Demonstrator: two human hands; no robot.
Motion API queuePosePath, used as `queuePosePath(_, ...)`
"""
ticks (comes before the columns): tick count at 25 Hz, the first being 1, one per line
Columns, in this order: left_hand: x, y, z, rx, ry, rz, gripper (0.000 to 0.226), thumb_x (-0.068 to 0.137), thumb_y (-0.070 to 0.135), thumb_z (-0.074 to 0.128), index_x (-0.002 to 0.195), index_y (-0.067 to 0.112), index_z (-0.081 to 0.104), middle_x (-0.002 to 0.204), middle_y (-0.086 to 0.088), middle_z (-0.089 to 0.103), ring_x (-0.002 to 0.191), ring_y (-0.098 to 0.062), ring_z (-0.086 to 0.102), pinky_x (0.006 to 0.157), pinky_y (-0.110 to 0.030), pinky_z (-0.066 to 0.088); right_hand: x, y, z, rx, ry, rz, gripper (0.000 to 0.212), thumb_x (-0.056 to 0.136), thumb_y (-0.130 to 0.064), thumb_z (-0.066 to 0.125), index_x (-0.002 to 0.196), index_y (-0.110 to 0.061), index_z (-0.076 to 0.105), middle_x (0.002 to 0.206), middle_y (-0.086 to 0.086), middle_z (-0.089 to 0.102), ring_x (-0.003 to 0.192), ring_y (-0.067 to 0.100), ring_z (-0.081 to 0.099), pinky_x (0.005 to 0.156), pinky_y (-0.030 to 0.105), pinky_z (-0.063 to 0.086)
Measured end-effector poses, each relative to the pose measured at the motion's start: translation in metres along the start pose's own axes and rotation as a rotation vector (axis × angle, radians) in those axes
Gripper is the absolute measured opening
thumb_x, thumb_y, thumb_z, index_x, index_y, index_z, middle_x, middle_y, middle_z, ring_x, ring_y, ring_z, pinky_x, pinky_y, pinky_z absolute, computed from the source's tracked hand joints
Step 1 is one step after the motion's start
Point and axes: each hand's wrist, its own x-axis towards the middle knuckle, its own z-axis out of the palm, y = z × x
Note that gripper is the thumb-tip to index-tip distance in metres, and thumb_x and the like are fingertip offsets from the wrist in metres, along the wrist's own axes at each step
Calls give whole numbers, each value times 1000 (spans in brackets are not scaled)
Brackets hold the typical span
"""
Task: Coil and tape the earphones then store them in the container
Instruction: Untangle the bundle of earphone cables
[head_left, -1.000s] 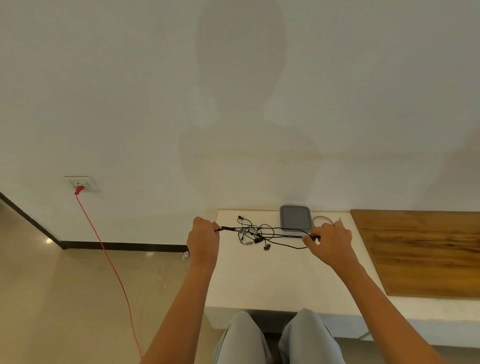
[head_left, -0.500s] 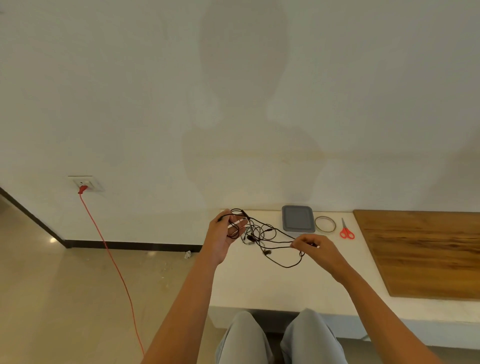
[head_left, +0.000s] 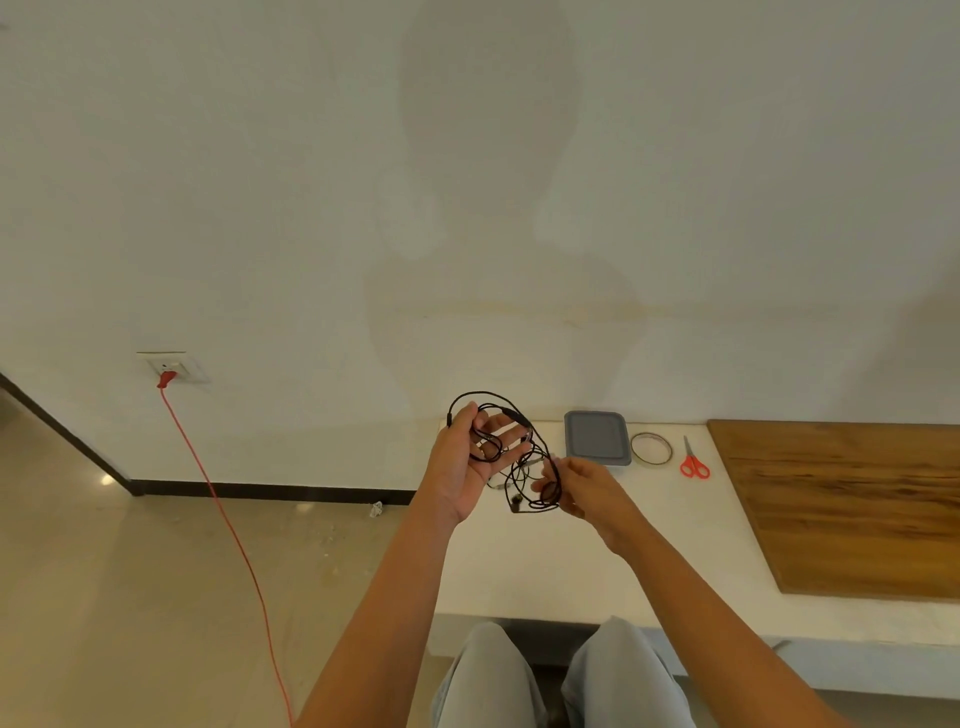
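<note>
Black earphones (head_left: 524, 447) hang in loose loops above the white table (head_left: 519, 566). My left hand (head_left: 467, 467) is raised palm up, the cable looped round its spread fingers and held under the thumb. My right hand (head_left: 582, 491) pinches the cable's lower loop just to the right. One earbud (head_left: 515, 501) dangles below the loops. A grey lidded container (head_left: 597, 439) sits at the table's back edge, behind my right hand. Beside it lies a roll of tape (head_left: 651, 449).
Red-handled scissors (head_left: 693, 460) lie right of the tape. A wooden board (head_left: 852, 509) covers the table's right part. A red cord (head_left: 218, 509) runs from a wall socket (head_left: 171, 366) down across the floor on the left. My knees are under the table's front edge.
My hands have come together from a stretched-out cable. The left hand turned palm up and rose, with loops now round its fingers; the right hand moved left toward it, still pinching the cable.
</note>
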Motion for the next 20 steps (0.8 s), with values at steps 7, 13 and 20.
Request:
queuePosePath(7, -8, 2, 0, 50, 27, 9, 39, 102, 25, 40, 67, 10, 45, 79, -12, 69, 89, -33, 71, 88, -49, 55, 6, -9, 7, 276, 96, 96, 18, 90, -35, 62, 89, -17, 66, 81, -4, 69, 73, 8, 55, 74, 26, 34)
queuePosePath(13, 3, -14, -68, 642, 419, 210, 25, 103, 25, 40, 86, 12, 55, 85, -12, 68, 73, -22, 66, 72, -36, 52, 10, -20, -35, 812, 476, -150, 13, 95, -14, 55, 83, -18, 55, 70, -1, 69, 69, 14, 59, 57, 20, 44)
queuePosePath(20, 12, -55, -130, 1263, 342, -25, 19, 96, 5, 44, 82, 13, 54, 81, -3, 58, 82, -25, 55, 70, -32, 43, 5, -39, -59, 861, 400, -258, 11, 99, -17, 50, 88, -14, 52, 75, 7, 67, 69, 20, 68, 64, 33, 58)
